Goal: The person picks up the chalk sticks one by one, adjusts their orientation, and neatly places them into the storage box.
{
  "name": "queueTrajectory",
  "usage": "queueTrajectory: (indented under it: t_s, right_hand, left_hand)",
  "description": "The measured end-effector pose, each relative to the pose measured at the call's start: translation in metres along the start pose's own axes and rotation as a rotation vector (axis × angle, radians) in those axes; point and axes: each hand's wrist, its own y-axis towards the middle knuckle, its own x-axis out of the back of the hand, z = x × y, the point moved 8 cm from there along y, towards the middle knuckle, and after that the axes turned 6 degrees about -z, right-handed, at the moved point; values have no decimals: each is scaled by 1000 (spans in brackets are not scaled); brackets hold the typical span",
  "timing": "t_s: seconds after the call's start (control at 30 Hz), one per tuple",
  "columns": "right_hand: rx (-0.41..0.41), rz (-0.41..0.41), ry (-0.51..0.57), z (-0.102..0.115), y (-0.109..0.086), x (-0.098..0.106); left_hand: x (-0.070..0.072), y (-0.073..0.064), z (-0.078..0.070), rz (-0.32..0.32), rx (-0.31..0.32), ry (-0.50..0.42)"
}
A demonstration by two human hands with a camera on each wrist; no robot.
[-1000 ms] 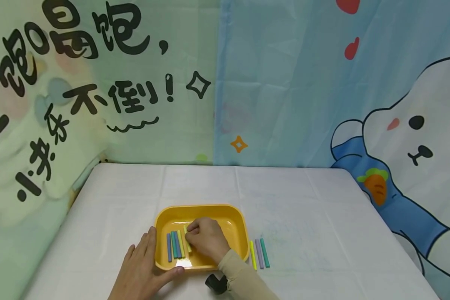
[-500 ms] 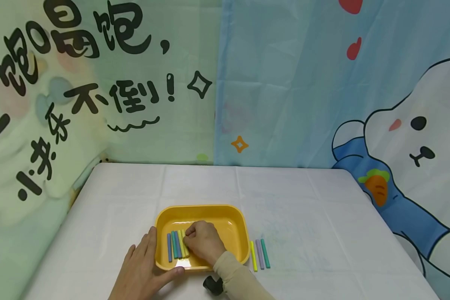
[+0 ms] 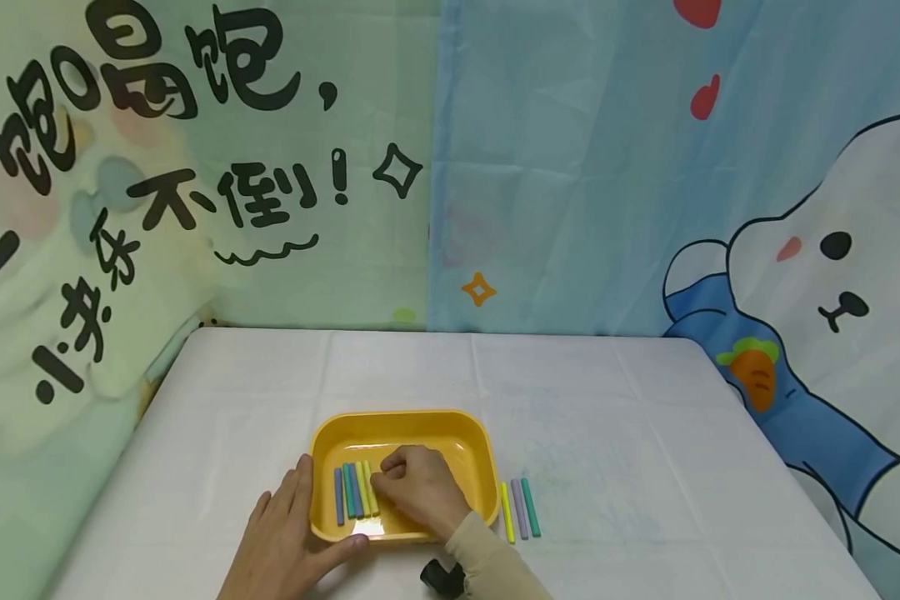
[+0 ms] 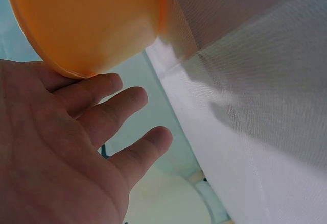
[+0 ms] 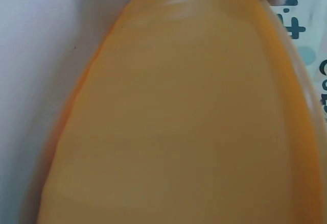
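Observation:
In the head view, a yellow tray stands on the white table. Several chalk sticks lie side by side in its left half: a violet-blue chalk, a green one, a blue one and two yellow chalks. My left hand rests against the tray's left side, thumb by its front edge; in the left wrist view its fingers are fairly straight. Over the tray's middle, my right hand is just right of the yellow chalks, fingers loosely bent, with no chalk visible in them. Only the tray's underside fills the right wrist view.
Outside the tray, right of it, lie three more chalks: a yellow chalk, a purple chalk and a green chalk. A black device is at the right wrist. Printed curtains hang behind the table.
My right hand first shifted left, bringing the second yellow chalk beside the other one. It has since let go and moved slightly right. The left hand stays put.

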Motion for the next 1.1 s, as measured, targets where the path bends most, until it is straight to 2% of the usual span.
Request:
queueTrajectory:
  t_s: [0.3,0.6,0.87,1.1]
  right_hand:
    - [2,-9,9,-10,-16,28]
    - [6,-5,65,-18,-24,55]
    - [2,-35,67,-23,-27,70]
    - [-37,-20,116,-29,-35,80]
  left_hand:
    - [-1,0,0,7,4,-4]
    - [-1,0,0,2,8,-15]
    - [-2,0,0,6,19,-12]
    - [-1,0,0,6,12,-9]
